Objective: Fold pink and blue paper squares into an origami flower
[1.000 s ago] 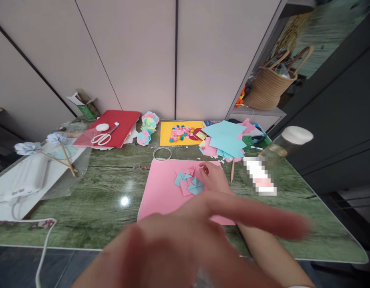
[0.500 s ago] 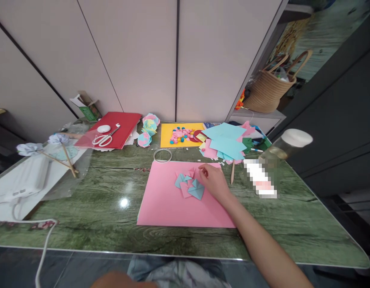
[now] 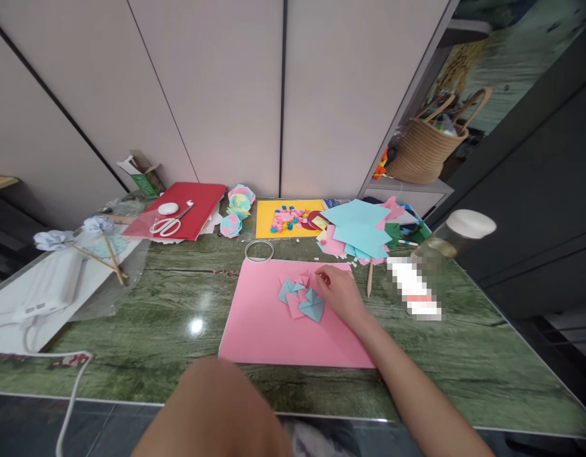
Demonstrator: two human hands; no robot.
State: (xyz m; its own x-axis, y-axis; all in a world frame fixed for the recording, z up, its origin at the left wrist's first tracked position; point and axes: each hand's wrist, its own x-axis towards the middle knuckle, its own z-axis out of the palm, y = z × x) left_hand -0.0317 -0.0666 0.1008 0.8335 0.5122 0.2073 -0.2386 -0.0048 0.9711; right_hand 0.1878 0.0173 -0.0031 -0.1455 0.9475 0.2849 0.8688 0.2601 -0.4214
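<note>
My right hand [image 3: 341, 293] rests on a pink paper sheet [image 3: 255, 330], its fingers curled and thumb and fingertips close together. Whether anything small is between them I cannot make out. Just left of the fingertips lies a small group of folded paper pieces: a blue one [image 3: 312, 307] nearest the hand, pink ones [image 3: 293, 307] beside it, and another blue one [image 3: 286, 290] to the left. A blurred, rounded bare limb [image 3: 221, 412] fills the bottom centre, close to the camera. No fingers of my left hand show.
Behind the sheet lie a tape roll [image 3: 259, 251], paper flowers [image 3: 231, 225] and yellow paper [image 3: 264, 222] with small coloured bits. White scissors [image 3: 167, 226] sit on red paper [image 3: 202, 197]. Blue paper [image 3: 354, 222], a wooden stick [image 3: 370, 279] and a lidded jar [image 3: 468, 225] stand rightward.
The bare limb has risen into view at the bottom centre and now covers the table's front edge. My right hand and the folded pieces keep their places; the view has shifted slightly.
</note>
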